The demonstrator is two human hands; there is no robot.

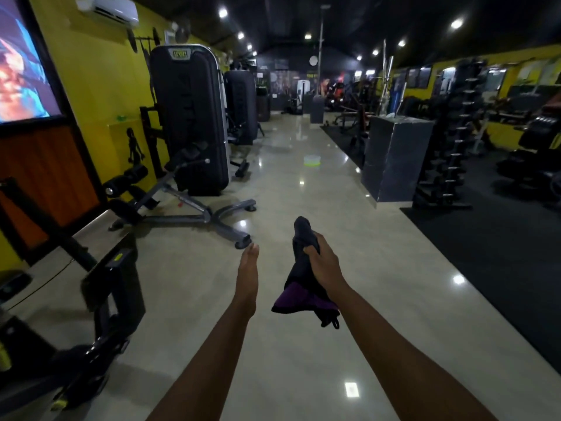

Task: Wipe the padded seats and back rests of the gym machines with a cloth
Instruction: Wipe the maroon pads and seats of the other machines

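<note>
Cloth [303, 268] in right hand [323, 262], aisle ahead.

Dark cloth [303, 268] — bunched, hand-held

Long gym hall with a glossy pale floor [379, 268] running away between yellow walls under a dark ceiling.

On the left, a yellow wall [100, 86] carries a white air conditioner [112, 7] near the top and a large, bright blue-and-orange picture [21, 71] in a dark frame. Small round ceiling lights [456, 23] glow overhead and reflect in the floor. A small green-and-white tub [312, 161] sits on the floor mid-aisle. To the right stands a grey block [394, 156], with a tall dumbbell rack [452, 147] just beside it on a black rubber mat [501, 253]. Far down the hall, a round white clock [313, 60] hangs beside a thin upright pole [320, 31].
</note>
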